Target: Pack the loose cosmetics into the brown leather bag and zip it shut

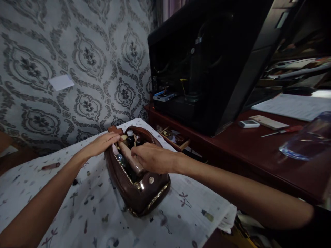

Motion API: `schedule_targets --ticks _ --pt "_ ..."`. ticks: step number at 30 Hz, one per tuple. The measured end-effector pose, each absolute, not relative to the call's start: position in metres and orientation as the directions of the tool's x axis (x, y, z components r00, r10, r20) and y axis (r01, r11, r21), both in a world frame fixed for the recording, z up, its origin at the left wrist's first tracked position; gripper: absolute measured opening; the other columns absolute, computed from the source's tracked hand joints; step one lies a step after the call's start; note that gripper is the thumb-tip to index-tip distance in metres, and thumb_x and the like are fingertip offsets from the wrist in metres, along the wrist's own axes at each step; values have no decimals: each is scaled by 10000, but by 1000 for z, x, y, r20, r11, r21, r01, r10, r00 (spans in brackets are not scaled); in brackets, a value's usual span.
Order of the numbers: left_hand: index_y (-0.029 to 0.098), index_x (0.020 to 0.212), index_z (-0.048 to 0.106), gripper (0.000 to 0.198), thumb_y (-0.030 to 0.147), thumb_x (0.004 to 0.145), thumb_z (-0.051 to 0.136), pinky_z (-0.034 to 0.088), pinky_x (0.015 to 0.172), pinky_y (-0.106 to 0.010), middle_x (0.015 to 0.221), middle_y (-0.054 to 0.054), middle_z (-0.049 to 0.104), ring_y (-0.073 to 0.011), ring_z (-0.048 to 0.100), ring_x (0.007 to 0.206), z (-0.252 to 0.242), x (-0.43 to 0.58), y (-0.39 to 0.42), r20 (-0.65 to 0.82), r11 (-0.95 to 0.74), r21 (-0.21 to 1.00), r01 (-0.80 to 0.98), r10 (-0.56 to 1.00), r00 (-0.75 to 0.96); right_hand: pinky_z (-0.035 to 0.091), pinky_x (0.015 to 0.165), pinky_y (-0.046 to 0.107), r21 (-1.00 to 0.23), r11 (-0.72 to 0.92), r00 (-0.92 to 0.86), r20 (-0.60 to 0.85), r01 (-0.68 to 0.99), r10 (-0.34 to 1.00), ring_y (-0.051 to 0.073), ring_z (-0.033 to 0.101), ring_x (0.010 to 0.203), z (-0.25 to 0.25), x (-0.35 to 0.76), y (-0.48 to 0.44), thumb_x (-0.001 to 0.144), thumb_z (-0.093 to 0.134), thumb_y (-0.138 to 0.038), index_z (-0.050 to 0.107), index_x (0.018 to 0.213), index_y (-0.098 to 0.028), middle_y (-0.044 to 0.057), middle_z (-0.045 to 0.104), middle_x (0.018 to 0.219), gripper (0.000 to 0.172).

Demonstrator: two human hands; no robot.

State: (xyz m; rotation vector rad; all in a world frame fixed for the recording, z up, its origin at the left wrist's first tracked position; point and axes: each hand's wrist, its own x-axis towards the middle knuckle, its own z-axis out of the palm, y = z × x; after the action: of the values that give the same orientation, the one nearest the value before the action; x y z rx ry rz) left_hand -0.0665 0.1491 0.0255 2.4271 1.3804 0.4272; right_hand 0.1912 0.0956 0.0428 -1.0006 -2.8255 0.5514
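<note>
A brown leather toiletry bag (121, 184) stands unzipped on the patterned white cloth, filled with small bottles and tubes. My right hand (152, 157) reaches into its opening from the right, fingers closed around a pale pink tube (126, 154) that lies lengthwise among the contents. At the bag's far left rim rests my left hand (103, 143), its fingers stretched out and touching the edge. Near its fingertips, a dark bottle with a white cap (130, 135) pokes up. The lower contents are in shadow, and my right fingertips are partly hidden.
Beyond the cloth-covered table (90, 210) is a dark red desk (248, 151) with a big black computer case (201, 75). A red-handled screwdriver (284, 130) and a clear plastic bottle (307, 137) lie there. Below, an open drawer (181, 144) holds small items.
</note>
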Motion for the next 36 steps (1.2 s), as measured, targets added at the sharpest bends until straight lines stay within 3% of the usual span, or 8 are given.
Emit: schedule_targets --ticks 3,6,9,12,20,24,31,36 --pt "190 1032 717 581 614 982 324 400 1100 -353 1105 -59 700 -260 585 1154 23 -68 150 111 -491 431 757 862 495 388 658 256 -421 682 -760 -27 598 650 200 656 841 45 193 95 954 473 -138 699 1070 -134 115 731 974 254" --pt "201 1136 726 579 602 990 335 370 1138 -355 1239 -61 660 -257 569 1193 22 -68 149 143 -483 445 755 870 472 402 718 245 -486 658 -719 82 576 690 181 647 884 49 198 93 937 494 -97 705 1105 -156 89 727 997 276" --pt "210 1210 717 594 606 991 333 369 1142 -355 1296 -62 628 -265 544 1232 21 -69 149 149 -481 442 757 872 467 400 718 232 -554 646 -674 192 525 713 155 634 846 56 205 88 948 470 -76 703 1096 -153 63 718 943 286" --pt "225 1264 702 614 623 988 324 355 1153 -367 1316 -59 626 -276 525 1270 20 -71 150 127 -475 427 769 874 470 387 693 227 -572 608 -638 182 550 748 142 616 790 63 212 83 951 442 -56 697 1116 -148 56 707 903 318" --pt "258 1310 675 619 628 992 293 320 1183 -366 1365 -25 635 -257 544 1282 21 -73 151 84 -457 386 801 882 463 321 595 236 -435 640 -724 -41 633 688 168 601 784 55 209 81 892 519 -89 626 1234 -167 67 691 928 367" --pt "255 1300 680 613 632 988 310 296 1193 -348 1441 -22 595 -256 515 1335 24 -72 151 45 -450 379 809 882 469 319 567 241 -377 669 -743 -86 641 663 198 624 769 52 207 83 861 599 -185 583 1261 -176 83 692 949 401" --pt "247 1307 663 633 625 988 268 277 1204 -371 1444 -36 589 -251 506 1338 24 -72 150 32 -459 357 814 876 481 337 578 248 -356 670 -740 -104 651 664 210 663 793 54 206 83 862 578 -161 562 1288 -186 91 716 965 428" --pt "210 1276 651 673 675 949 290 353 1157 -374 1385 -71 628 -278 540 1290 25 -68 148 61 -424 355 833 900 432 337 582 265 -254 694 -736 -145 674 661 254 691 849 54 202 81 859 582 -143 594 1287 -177 128 732 994 429"
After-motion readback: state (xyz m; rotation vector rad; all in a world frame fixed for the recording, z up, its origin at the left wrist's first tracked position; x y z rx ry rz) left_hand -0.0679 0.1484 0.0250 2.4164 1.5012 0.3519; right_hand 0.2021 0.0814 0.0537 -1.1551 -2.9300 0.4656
